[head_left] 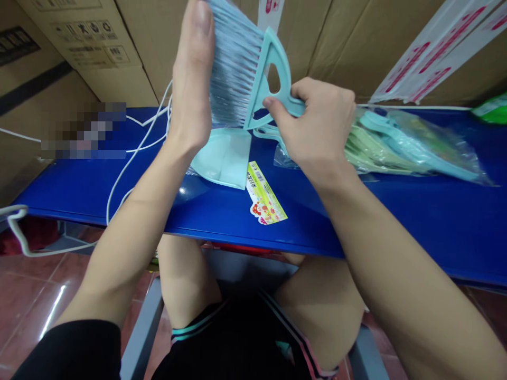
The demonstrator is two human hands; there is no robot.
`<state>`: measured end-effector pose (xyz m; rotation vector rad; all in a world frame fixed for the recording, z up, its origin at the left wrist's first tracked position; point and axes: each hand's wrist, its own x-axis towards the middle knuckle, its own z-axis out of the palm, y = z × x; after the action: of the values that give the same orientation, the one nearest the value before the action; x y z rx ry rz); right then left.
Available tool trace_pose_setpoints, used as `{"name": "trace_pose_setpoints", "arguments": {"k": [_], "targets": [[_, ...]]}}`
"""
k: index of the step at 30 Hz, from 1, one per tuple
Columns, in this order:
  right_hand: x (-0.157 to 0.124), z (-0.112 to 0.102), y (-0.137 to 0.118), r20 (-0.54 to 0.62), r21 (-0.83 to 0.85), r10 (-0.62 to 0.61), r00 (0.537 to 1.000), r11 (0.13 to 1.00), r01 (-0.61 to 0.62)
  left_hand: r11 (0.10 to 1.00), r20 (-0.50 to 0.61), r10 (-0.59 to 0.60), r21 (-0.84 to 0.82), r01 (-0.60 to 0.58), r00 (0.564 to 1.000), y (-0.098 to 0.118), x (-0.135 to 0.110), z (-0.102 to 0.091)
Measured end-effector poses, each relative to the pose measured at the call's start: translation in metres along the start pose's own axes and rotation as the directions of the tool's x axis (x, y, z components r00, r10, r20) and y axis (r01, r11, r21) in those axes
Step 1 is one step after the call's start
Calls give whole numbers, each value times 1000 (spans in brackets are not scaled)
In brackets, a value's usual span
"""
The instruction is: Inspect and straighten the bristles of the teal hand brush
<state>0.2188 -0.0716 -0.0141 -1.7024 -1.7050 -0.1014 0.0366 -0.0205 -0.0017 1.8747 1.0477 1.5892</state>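
- Nearest the camera, on the near side of the glossy dark-blue worktop [415,200]: a black fabric sleeve [75,348] on the left arm, and black shorts with striped trim [222,343].
- Held up above the worktop, left of its middle: a light-blue plastic brush with long blue bristles [253,68], bristles pointing left, handle to the right.
- Clamped round the brush handle with the right hand [320,119], thumb laid on the plastic.
- Placed against the bristle ends with the left hand [193,79], thumb upright; cannot tell whether gripping or merely touching, with fingers hidden behind the bristles.
- Below the brush, lying on the worktop back from its front edge: a pale-aqua plastic dustpan [224,158].
- Just beside the dustpan's right corner, slanting toward the front edge: a yellow-and-white printed card with red mushroom pictures [266,195].
- Toward the back edge, right of the right hand: clear plastic bags with pale-green and light-blue plastic pieces [415,142].
- Near the back right corner: a bright-green packet [493,110], partly out of view.
- Across the left end: looping white cables [108,206].
- Beyond the back edge: brown cardboard boxes [336,47].
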Motion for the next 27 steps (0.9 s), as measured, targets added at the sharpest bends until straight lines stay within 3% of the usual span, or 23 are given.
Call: {"name": "trace_pose_setpoints", "arguments": {"k": [5, 9, 13, 17, 27], "targets": [[-1, 3, 0, 12, 9, -51, 999, 999, 51, 1000, -7, -21, 15, 22, 1000, 3, 0, -2], [-1, 3, 0, -8, 29, -74, 997, 997, 74, 992, 33, 98, 70, -101, 995, -17, 6, -8], [-1, 4, 0, -35, 33, -95, 995, 995, 96, 994, 37, 102, 39, -104, 994, -29, 10, -13], [0, 6, 2, -53, 38, -124, 991, 991, 126, 995, 47, 94, 27, -96, 994, -29, 13, -13], [0, 1, 0, 50, -6, -82, 995, 997, 82, 988, -10, 120, -97, -121, 993, -24, 20, -6]]}}
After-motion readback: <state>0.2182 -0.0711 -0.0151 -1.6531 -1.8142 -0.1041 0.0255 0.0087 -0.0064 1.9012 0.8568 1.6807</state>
